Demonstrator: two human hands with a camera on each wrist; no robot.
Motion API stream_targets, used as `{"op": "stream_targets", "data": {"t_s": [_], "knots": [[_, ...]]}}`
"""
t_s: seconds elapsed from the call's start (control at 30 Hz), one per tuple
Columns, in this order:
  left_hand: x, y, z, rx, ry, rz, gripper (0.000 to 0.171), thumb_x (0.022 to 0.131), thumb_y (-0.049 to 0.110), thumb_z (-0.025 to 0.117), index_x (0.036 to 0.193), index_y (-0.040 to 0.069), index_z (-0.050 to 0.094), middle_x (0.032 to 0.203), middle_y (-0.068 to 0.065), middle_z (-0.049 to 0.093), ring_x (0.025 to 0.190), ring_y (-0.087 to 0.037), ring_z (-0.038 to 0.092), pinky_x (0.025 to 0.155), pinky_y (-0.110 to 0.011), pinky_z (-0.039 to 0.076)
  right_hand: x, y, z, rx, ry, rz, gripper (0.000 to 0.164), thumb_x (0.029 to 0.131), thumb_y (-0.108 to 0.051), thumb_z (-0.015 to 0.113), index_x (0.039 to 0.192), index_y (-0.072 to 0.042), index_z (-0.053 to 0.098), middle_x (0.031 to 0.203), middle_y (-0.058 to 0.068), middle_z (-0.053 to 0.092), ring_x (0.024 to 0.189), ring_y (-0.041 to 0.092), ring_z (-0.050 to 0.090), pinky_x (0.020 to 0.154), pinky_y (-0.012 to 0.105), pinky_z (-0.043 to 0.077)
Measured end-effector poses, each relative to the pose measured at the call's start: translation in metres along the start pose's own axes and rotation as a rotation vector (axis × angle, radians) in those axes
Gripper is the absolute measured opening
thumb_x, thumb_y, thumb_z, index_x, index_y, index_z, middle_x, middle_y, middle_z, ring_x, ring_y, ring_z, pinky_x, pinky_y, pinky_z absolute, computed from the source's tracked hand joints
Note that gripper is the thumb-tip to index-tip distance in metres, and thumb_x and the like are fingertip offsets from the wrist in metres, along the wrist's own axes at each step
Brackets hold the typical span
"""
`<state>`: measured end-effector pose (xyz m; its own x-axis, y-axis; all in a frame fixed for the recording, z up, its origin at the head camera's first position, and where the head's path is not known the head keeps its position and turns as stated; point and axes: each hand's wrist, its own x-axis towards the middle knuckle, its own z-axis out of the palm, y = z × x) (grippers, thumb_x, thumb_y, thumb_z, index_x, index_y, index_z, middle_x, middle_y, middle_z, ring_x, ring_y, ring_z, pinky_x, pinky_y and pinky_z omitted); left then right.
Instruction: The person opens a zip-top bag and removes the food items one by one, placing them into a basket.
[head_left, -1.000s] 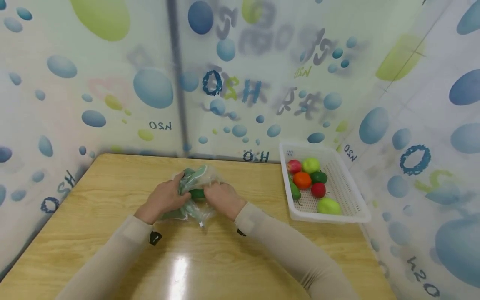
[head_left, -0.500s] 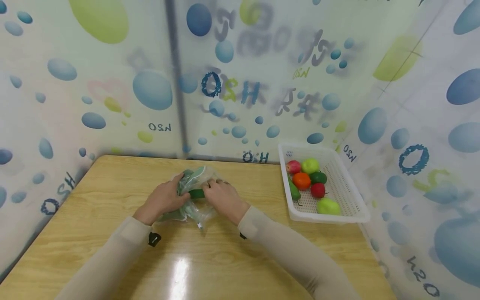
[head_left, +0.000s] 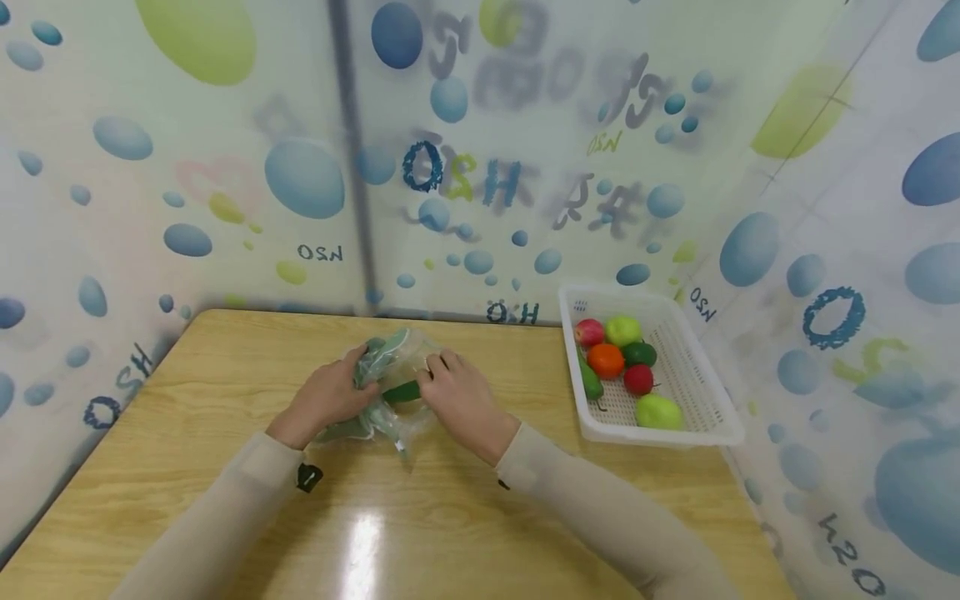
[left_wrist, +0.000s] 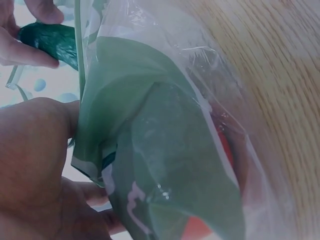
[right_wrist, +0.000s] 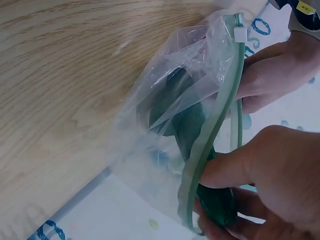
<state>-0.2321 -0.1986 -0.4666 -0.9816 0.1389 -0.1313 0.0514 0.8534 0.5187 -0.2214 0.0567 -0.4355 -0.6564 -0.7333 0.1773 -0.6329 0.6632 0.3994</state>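
Note:
A clear and green zip bag (head_left: 382, 362) lies on the table, its slider edge (right_wrist: 220, 117) facing the hands. My left hand (head_left: 330, 392) grips the bag by its mouth on the left. My right hand (head_left: 465, 400) pinches a dark green cucumber (head_left: 402, 392) between thumb and fingers at the bag's opening. In the right wrist view the cucumber (right_wrist: 217, 202) shows at the green rim, and dark green shapes (right_wrist: 175, 107) show through the clear plastic. Something red (left_wrist: 225, 145) shows through the bag in the left wrist view.
To the right stands a white perforated basket (head_left: 705, 392) holding an orange-red round fruit (head_left: 606, 361), a red one (head_left: 638, 379), green apple-like fruits (head_left: 622, 330) and other produce. Patterned curtain-like walls (head_left: 450, 275) close in the wooden table (head_left: 427, 517) behind and at the sides.
My right hand has shifted slightly to the right and turned, its fingers pointing more upward. The cucumber in its grip now slants up to the right. My left hand and the bag stay nearly where they were.

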Motion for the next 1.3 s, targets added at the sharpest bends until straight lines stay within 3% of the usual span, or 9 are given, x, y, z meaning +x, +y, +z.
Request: {"op": "stream_targets", "data": {"t_s": [0.2, 0.47, 0.83, 1.0, 1.13, 1.3], "knots": [[0.001, -0.001, 0.0, -0.003, -0.014, -0.004, 0.09, 0.113, 0.037, 0.063, 0.182, -0.006, 0.024, 0.116, -0.027, 0.077, 0.079, -0.028, 0.062, 0.072, -0.041, 0.049, -0.011, 0.01, -0.001, 0.008, 0.077, 0.025, 0.031, 0.111, -0.022, 0.082, 0.142, -0.02, 0.081, 0.137, 0.001, 0.079, 0.131, 0.023, 0.069, 0.112, 0.037, 0.059], [0.001, -0.001, 0.0, 0.008, -0.002, -0.003, 0.089, 0.114, 0.038, 0.064, 0.182, -0.005, 0.025, 0.149, -0.041, 0.069, 0.087, -0.029, 0.066, 0.074, -0.04, 0.051, -0.026, 0.036, 0.005, 0.08, 0.281, 0.032, 0.036, 0.101, -0.017, 0.094, 0.134, -0.02, 0.08, 0.134, -0.002, 0.084, 0.126, 0.024, 0.069, 0.113, 0.041, 0.059], [0.0, -0.002, -0.001, 0.01, 0.012, 0.005, 0.087, 0.113, 0.037, 0.062, 0.181, -0.005, 0.028, 0.152, -0.042, 0.067, 0.095, -0.033, 0.068, 0.079, -0.044, 0.054, -0.042, 0.063, 0.01, 0.157, 0.409, 0.067, 0.041, 0.095, 0.003, 0.092, 0.129, -0.015, 0.078, 0.128, 0.005, 0.084, 0.12, 0.032, 0.073, 0.11, 0.048, 0.064], [0.0, -0.002, -0.001, 0.009, 0.015, 0.003, 0.087, 0.113, 0.037, 0.062, 0.18, -0.006, 0.029, 0.153, -0.043, 0.067, 0.093, -0.032, 0.067, 0.076, -0.041, 0.051, -0.052, 0.075, 0.007, 0.212, 0.369, 0.118, 0.041, 0.095, 0.005, 0.088, 0.131, -0.013, 0.077, 0.13, 0.008, 0.083, 0.122, 0.036, 0.075, 0.109, 0.054, 0.066], [0.0, -0.002, 0.0, 0.012, 0.022, 0.005, 0.087, 0.112, 0.037, 0.062, 0.18, -0.007, 0.03, 0.153, -0.042, 0.067, 0.093, -0.032, 0.067, 0.076, -0.04, 0.052, -0.062, 0.085, 0.005, 0.241, 0.306, 0.163, 0.039, 0.098, 0.004, 0.083, 0.134, -0.01, 0.076, 0.131, 0.011, 0.083, 0.123, 0.038, 0.074, 0.111, 0.053, 0.066], [-0.001, -0.001, -0.001, 0.016, 0.025, -0.002, 0.088, 0.112, 0.036, 0.063, 0.179, -0.008, 0.029, 0.153, -0.043, 0.066, 0.094, -0.033, 0.068, 0.077, -0.042, 0.054, -0.076, 0.1, 0.004, 0.233, 0.247, 0.244, 0.036, 0.102, -0.002, 0.081, 0.137, -0.008, 0.075, 0.132, 0.014, 0.084, 0.118, 0.039, 0.077, 0.105, 0.052, 0.067]]}}
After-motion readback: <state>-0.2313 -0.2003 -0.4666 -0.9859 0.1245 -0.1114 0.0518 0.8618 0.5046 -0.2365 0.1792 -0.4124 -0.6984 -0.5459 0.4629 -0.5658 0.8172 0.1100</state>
